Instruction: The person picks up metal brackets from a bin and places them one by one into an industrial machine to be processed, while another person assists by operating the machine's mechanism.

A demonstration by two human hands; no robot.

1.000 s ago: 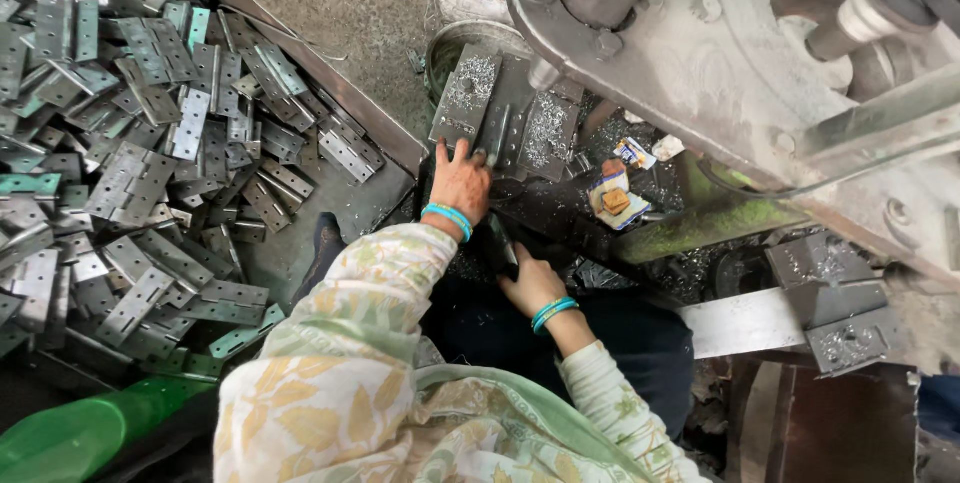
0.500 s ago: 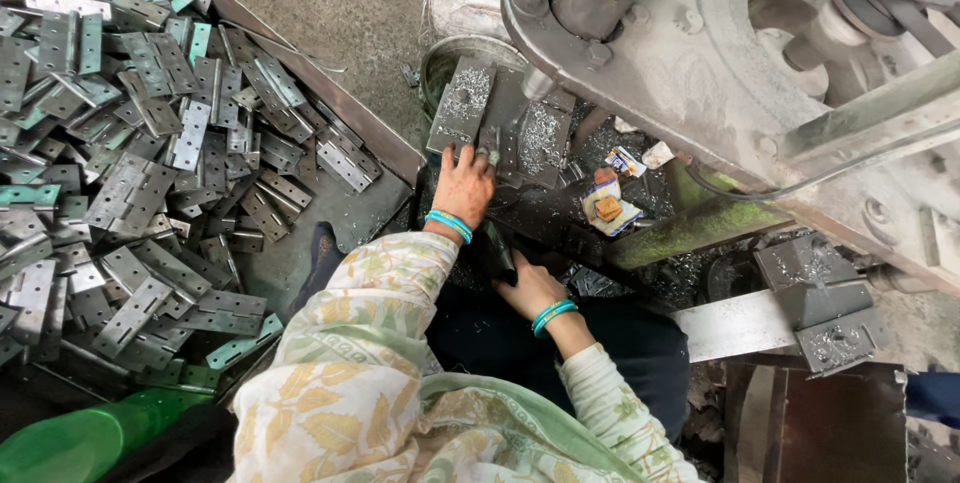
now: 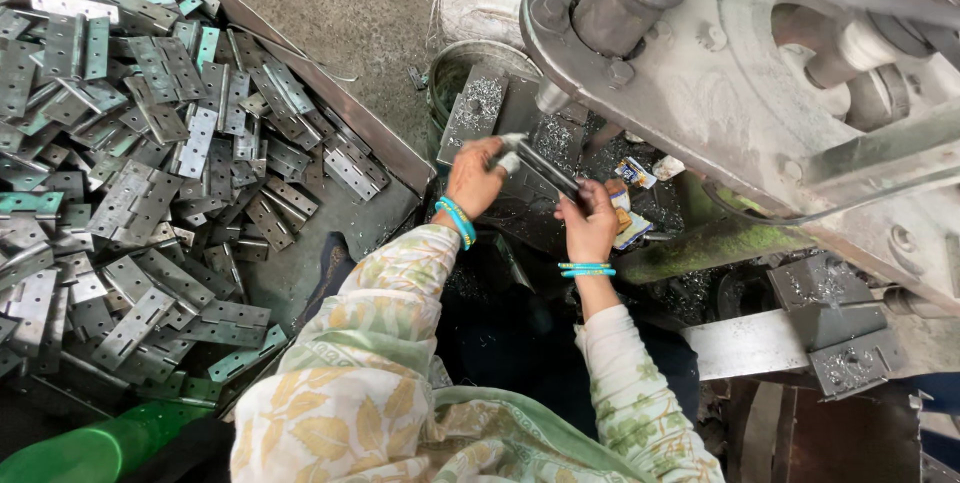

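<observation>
Moved: both hands raised off the press bed, now sharing one hinge plate (image 3: 545,171).
Left hand (image 3: 478,178): fingers clamped on plate's upper end.
Right hand (image 3: 590,223): fingers clamped on lower end.
Beyond left fingers: tray of hinges (image 3: 150,173).

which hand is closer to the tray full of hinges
Left. The left hand sits just past the near corner of the tray of hinges; the right hand is farther off, toward the machine.
</observation>
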